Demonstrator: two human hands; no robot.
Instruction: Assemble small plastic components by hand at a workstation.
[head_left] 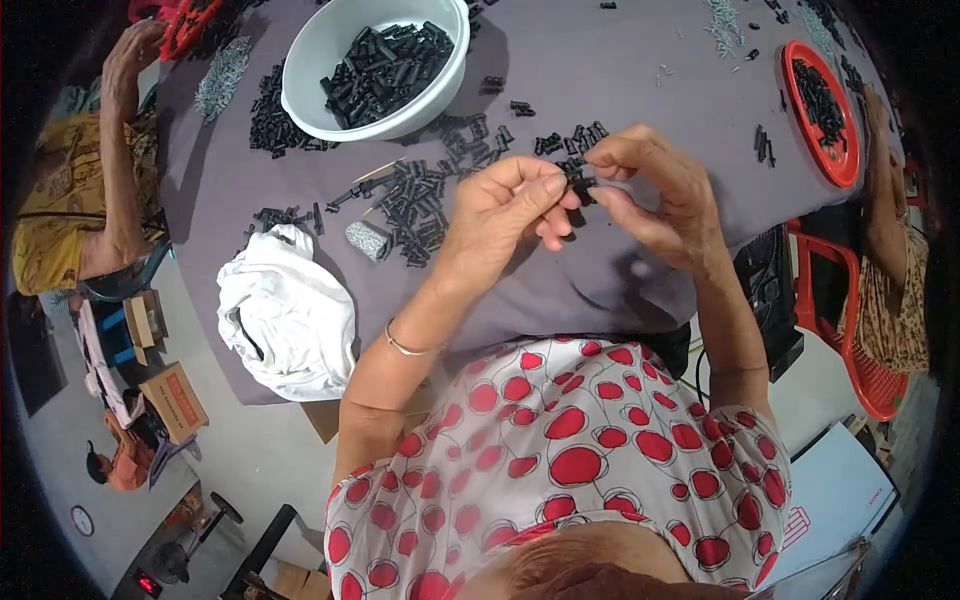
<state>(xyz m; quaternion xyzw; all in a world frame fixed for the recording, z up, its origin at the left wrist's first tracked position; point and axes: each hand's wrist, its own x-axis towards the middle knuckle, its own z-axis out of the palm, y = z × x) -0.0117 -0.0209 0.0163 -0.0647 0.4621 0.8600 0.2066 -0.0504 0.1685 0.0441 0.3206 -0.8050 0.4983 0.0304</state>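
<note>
A small black plastic part point(582, 184) is pinched between the thumb and fingers of my left hand point(503, 212), just above the table. Close on its right, my right hand point(662, 195) has thumb and forefinger spread apart in a C shape; the thumb tip is right beside the part and may touch it. Behind my fingers lies a small group of black parts point(590, 134). To the left of my left hand, many loose black parts point(412, 205) are heaped on the grey tablecloth point(560, 300).
A white bowl point(292, 95) of black parts stands at the far left. A white cloth point(285, 320) and a speckled grey lump point(368, 240) lie at left. Far right is a red plate point(848, 165) with black parts. Screws point(724, 28) are piled behind. Other people's arms point(120, 190) rest at both sides.
</note>
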